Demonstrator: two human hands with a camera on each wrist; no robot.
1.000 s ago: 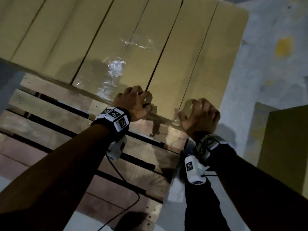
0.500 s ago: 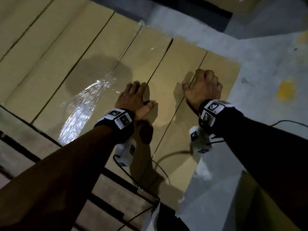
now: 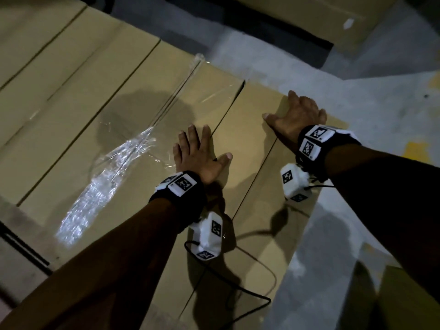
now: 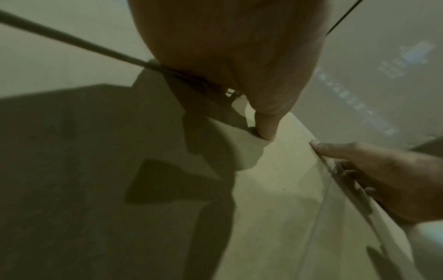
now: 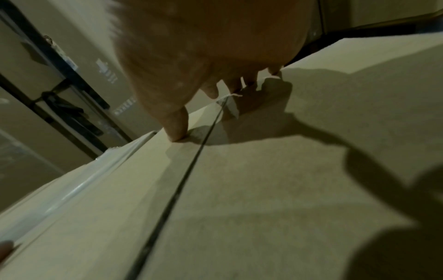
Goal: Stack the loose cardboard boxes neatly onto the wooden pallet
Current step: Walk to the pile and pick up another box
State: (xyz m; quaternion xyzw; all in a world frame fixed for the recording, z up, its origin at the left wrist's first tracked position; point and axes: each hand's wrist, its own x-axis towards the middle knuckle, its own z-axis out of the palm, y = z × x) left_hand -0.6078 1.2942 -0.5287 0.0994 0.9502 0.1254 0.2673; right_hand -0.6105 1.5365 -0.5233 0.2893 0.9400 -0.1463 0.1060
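Observation:
Several flat cardboard boxes (image 3: 133,108) lie side by side across the wooden pallet (image 3: 14,222), of which only a strip shows at the lower left. My left hand (image 3: 197,151) lies flat on the cardboard by a seam, fingers straight, thumb (image 4: 266,128) pressed down. My right hand (image 3: 295,115) presses on the rightmost box (image 3: 262,163) near its right edge, fingers spread. In the right wrist view the thumb and fingertips (image 5: 177,132) touch the board. Neither hand holds anything.
Shiny clear tape or wrap (image 3: 100,186) runs over the cardboard left of my hands. Grey concrete floor (image 3: 381,79) with a yellow mark (image 3: 416,151) lies to the right. More cardboard stands at the lower right (image 3: 404,301) and the top right (image 3: 309,15). A black cable (image 3: 238,289) trails below my wrists.
Both hands were curled at the cardboard's near edge; now they lie flat on top, farther in. Cardboard now covers most of the pallet boards seen before.

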